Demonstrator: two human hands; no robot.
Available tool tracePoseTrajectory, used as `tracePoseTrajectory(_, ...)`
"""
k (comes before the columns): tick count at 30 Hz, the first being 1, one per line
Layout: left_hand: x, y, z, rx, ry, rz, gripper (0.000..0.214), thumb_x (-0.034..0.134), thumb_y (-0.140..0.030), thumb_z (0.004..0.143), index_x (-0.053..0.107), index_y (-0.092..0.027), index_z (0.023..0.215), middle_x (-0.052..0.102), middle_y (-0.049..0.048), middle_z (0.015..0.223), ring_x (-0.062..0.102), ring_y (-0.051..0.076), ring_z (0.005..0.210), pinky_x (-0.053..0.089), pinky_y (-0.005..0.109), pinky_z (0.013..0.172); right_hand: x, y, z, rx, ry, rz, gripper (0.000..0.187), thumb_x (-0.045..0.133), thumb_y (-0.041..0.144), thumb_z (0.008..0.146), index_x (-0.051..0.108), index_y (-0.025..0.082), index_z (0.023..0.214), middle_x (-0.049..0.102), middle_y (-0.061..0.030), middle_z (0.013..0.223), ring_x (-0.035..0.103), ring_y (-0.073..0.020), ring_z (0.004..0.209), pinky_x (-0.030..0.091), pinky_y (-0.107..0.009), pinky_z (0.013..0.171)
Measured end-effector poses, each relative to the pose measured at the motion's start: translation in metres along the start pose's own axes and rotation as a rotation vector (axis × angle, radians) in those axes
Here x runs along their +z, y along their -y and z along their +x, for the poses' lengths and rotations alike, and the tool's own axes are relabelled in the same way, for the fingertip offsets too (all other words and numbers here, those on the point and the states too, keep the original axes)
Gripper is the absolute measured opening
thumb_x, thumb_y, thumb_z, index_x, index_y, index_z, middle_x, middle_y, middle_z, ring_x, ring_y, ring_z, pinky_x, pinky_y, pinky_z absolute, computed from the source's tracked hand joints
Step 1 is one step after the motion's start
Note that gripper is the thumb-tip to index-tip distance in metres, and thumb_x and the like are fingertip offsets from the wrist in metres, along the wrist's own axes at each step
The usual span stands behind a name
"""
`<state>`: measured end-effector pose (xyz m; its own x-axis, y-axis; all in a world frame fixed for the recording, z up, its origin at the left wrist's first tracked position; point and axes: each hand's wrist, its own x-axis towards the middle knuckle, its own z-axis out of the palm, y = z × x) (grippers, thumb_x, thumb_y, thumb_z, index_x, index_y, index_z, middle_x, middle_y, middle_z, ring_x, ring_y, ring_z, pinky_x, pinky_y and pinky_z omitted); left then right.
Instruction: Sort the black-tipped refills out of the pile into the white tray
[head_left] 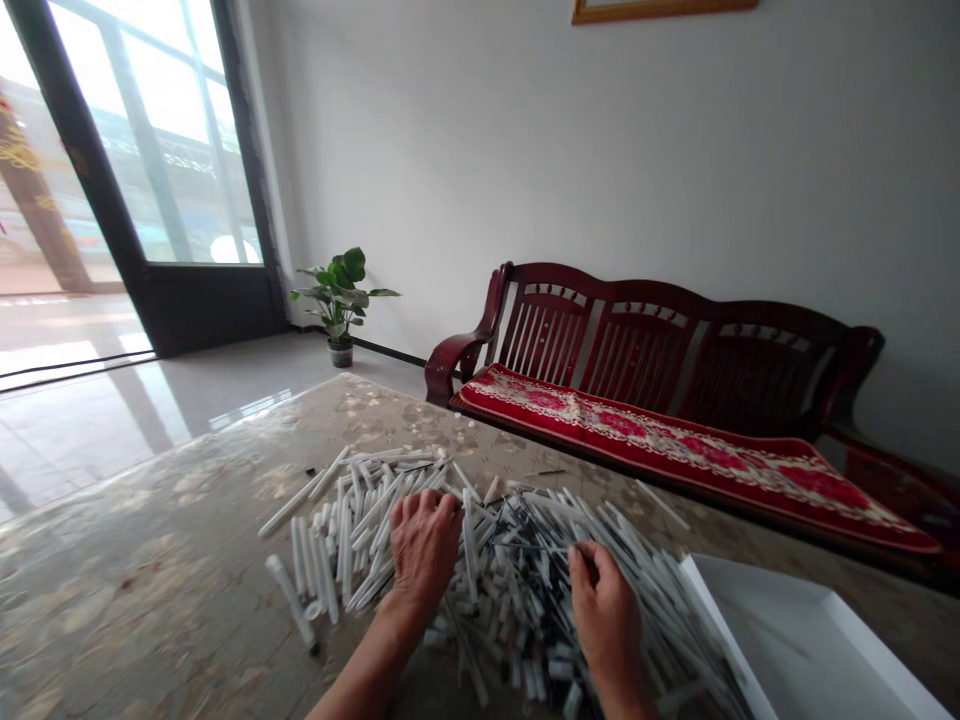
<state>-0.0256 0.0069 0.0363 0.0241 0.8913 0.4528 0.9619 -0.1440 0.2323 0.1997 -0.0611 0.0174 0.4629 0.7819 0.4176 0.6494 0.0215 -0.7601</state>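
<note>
A heap of white plastic tubes [352, 520], looking like pen barrels, covers the near part of the table. Over its middle is my left hand [426, 545], back up, with its fingers curled closed; the fingertips are hidden, so what they hold I cannot make out. A white tube stands right beside them. My right hand [606, 610] is closed, thumb and index finger pinching the end of a thin dark rod [529, 546], like a pen refill, which points left. Beneath it lie dark thin pieces [544, 590] and short pale caps [499, 625].
A white shallow box [817, 640] sits at the right. Loose tubes lie at the heap's left edge on the patterned tablecloth [150, 570]. Beyond the table stand a dark red wooden bench [637, 340] with a red cushion, a potted plant [341, 300] and a glass door [172, 130].
</note>
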Motion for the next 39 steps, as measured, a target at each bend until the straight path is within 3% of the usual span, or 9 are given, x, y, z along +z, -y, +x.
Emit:
tracePoseTrajectory(4, -0.001, -0.010, -0.003, 0.057, 0.158, 0.002, 0.025, 0.060, -0.043, 0.088, 0.071, -0.023, 0.077, 0.070, 0.0090, 0.085, 0.060, 0.031, 0.090, 0.037, 0.044, 0.085, 0.008, -0.002, -0.007, -0.011, -0.040, 0.086, 0.041, 0.051, 0.055, 0.089, 0.071, 0.020, 0.092, 0.077, -0.0090, 0.083, 0.073, -0.0220, 0.070, 0.054, -0.027, 0.062)
tracePoseTrajectory(12, 0.003, -0.016, -0.007, 0.032, 0.238, -0.043, 0.024, 0.061, -0.041, 0.083, 0.072, -0.020, 0.078, 0.074, 0.0122, 0.087, 0.065, 0.034, 0.091, 0.038, 0.044, 0.086, 0.019, 0.014, -0.023, -0.191, 0.254, -0.013, 0.025, 0.053, 0.038, 0.092, 0.073, 0.025, 0.086, 0.078, -0.0044, 0.084, 0.073, -0.0201, 0.075, 0.054, -0.026, 0.069)
tracePoseTrajectory(25, 0.001, -0.024, -0.009, -0.023, 0.395, -0.095, 0.025, 0.057, -0.041, 0.084, 0.071, -0.020, 0.085, 0.077, 0.0125, 0.095, 0.069, 0.031, 0.097, 0.040, 0.042, 0.092, 0.018, 0.019, -0.023, -0.259, 0.221, -0.013, 0.025, 0.052, 0.036, 0.093, 0.071, 0.024, 0.082, 0.076, -0.0050, 0.079, 0.073, -0.0198, 0.071, 0.054, -0.025, 0.066)
tracePoseTrajectory(31, 0.006, -0.023, -0.009, -0.070, 0.437, -0.115, 0.022, 0.055, -0.039, 0.085, 0.068, -0.022, 0.081, 0.078, 0.0100, 0.094, 0.071, 0.029, 0.093, 0.044, 0.036, 0.082, 0.017, 0.018, -0.023, -0.243, 0.223, -0.011, 0.022, 0.052, 0.032, 0.092, 0.071, 0.025, 0.084, 0.076, -0.0031, 0.081, 0.073, -0.0187, 0.073, 0.053, -0.024, 0.068)
tracePoseTrajectory(35, 0.007, -0.018, -0.004, -0.134, 0.389, -0.285, 0.024, 0.050, -0.040, 0.089, 0.064, -0.023, 0.078, 0.076, 0.0079, 0.086, 0.071, 0.027, 0.084, 0.042, 0.031, 0.069, 0.017, 0.018, -0.023, -0.238, 0.233, -0.001, 0.022, 0.052, 0.032, 0.092, 0.071, 0.024, 0.085, 0.077, -0.0030, 0.082, 0.073, -0.0188, 0.074, 0.053, -0.024, 0.069)
tracePoseTrajectory(39, 0.013, -0.022, -0.001, -0.239, 0.253, -0.735, 0.032, 0.050, -0.044, 0.088, 0.053, -0.023, 0.065, 0.063, 0.0009, 0.060, 0.062, 0.019, 0.063, 0.040, 0.027, 0.061, 0.016, 0.022, -0.023, -0.221, 0.252, 0.033, 0.027, 0.049, 0.038, 0.095, 0.072, 0.024, 0.088, 0.077, -0.0038, 0.082, 0.073, -0.0190, 0.075, 0.053, -0.023, 0.068)
